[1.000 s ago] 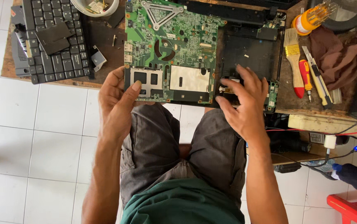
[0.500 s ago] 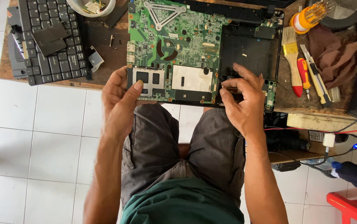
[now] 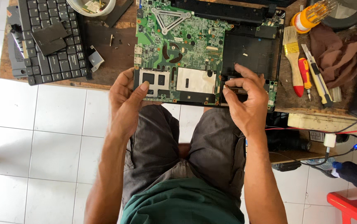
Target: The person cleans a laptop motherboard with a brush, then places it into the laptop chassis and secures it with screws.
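Sitting at the near edge of the wooden counter [image 3: 104,45], an opened laptop base [image 3: 249,54] carries a green circuit board [image 3: 178,41], and that board serves as the landmark for everything else. Left of the board lies a detached black keyboard [image 3: 50,41]; beyond the keyboard, at the counter's far edge, stands a white bowl [image 3: 90,6]. Right of the board, past the black base, lie a brown cloth [image 3: 340,54], a paintbrush [image 3: 292,58], a red-handled screwdriver [image 3: 305,79] and a bundle of screwdriver bits in an orange holder [image 3: 309,16].

At the board's near left corner the left hand [image 3: 124,103] grips the edge, thumb pressed on top and fingers curled under. At the near right corner the right hand [image 3: 249,101] is partly closed, fingertips pinching at a small dark part by the base's rim; what it holds cannot be made out.

Judging by this grip, the step in hand is freeing or seating the board at its near edge. The next move calls for even pressure from both hands and care with the connectors along that edge.
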